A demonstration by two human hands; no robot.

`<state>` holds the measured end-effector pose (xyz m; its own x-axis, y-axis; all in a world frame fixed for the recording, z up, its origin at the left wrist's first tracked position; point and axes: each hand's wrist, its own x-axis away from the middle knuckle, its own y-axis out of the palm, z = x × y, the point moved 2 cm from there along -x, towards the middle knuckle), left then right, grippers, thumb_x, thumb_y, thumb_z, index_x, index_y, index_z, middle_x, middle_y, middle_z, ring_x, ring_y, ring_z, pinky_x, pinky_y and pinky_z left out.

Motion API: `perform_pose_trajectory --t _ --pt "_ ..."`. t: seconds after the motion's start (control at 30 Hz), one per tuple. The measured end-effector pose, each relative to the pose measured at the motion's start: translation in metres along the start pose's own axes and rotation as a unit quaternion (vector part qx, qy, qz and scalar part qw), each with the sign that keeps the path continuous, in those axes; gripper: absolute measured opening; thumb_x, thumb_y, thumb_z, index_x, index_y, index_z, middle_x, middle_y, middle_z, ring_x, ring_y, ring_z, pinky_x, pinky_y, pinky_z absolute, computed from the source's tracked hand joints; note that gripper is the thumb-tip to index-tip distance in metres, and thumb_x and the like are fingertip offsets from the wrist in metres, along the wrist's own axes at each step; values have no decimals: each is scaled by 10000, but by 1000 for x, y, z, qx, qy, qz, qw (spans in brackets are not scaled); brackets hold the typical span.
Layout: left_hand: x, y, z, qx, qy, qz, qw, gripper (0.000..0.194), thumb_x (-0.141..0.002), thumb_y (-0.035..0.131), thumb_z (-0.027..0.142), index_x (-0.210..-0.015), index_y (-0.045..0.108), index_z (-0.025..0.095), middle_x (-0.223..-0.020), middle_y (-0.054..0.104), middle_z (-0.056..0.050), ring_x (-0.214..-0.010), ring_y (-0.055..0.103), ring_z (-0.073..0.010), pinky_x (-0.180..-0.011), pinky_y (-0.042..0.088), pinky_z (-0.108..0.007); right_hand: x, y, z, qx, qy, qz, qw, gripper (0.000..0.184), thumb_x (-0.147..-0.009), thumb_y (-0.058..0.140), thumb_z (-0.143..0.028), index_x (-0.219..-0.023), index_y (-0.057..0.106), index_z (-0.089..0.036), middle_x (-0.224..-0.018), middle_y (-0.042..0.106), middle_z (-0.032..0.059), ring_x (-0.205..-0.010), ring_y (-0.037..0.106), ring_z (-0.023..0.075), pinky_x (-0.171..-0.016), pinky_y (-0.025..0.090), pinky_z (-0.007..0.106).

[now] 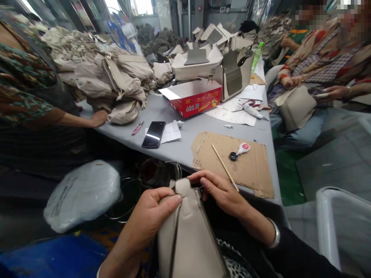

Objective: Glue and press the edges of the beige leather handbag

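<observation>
Beige handbag (197, 239) is held near, before grey surface (179, 152), left edge is pinched in left hand (150, 214), far right corner is touched by half-curled right hand (224, 193), whether gripped cannot be told

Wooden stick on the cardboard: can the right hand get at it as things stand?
Likely yes: the stick lies uncovered on the cardboard, just beyond the right hand. But its fingers are at the edge of the beige bag and would probably have to leave it first.
</observation>
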<state>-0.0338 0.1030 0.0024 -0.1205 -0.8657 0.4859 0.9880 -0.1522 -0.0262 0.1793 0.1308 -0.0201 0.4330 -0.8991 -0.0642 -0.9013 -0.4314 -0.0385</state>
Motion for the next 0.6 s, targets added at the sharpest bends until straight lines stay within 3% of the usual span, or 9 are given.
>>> perform_pose_trajectory --t 0.13,0.27,0.6 --pt "4 0 0 -44 7 -12 999 393 -747 778 519 -712 721 131 -665 657 -70 -561 533 -166 -501 352 -227 2 24 25 -201 83 -48 975 424 -945 626 -615 -1014 678 -200 -870 606 7 -716 534 125 -662 482 212" --pt "8 7 2 -60 -2 -20 998 370 -746 766 498 -693 733 133 -643 643 -70 -553 520 -164 -498 344 -228 10 33 39 -338 123 -71 931 506 -836 742 -658 -1006 638 -194 -897 593 5 -745 539 126 -734 477 221" --pt "11 11 4 -55 -7 -35 998 379 -735 768 516 -735 777 138 -662 678 -96 -546 539 -181 -482 364 -240 15 23 29 -326 102 -107 934 474 -802 809 -595 -981 545 -244 -881 535 -24 -683 460 115 -609 400 191"
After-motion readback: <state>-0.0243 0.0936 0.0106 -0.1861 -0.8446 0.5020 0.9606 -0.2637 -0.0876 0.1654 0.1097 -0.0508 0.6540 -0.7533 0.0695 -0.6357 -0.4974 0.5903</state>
